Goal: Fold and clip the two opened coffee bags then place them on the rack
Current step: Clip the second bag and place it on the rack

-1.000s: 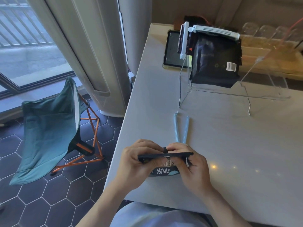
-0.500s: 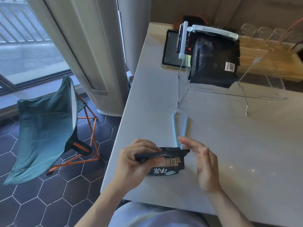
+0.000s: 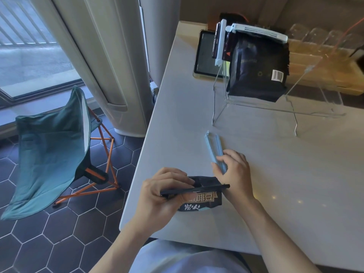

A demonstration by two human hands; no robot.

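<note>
My left hand (image 3: 163, 196) grips the folded top of a small black coffee bag (image 3: 202, 200) at the table's near edge, keeping the fold pressed flat. Just beyond the bag, my right hand (image 3: 233, 172) pinches the near end of a light blue bag clip (image 3: 213, 146) that lies open on the table. On the clear acrylic rack (image 3: 254, 107) at the back stands a larger black coffee bag (image 3: 258, 69), its top held by a white clip (image 3: 258, 32). A second white clip (image 3: 221, 42) holds another dark bag at the rack's left end.
A tablet (image 3: 204, 54) lies flat behind the rack. Clear glasses (image 3: 319, 36) and a wooden tray (image 3: 323, 71) stand at the back right. To the left, the white table (image 3: 295, 174) ends above a tiled floor with a green folding chair (image 3: 53, 150).
My right hand has let go of the bag's folded top and moved forward onto the blue clip. My left hand keeps hold of the fold.
</note>
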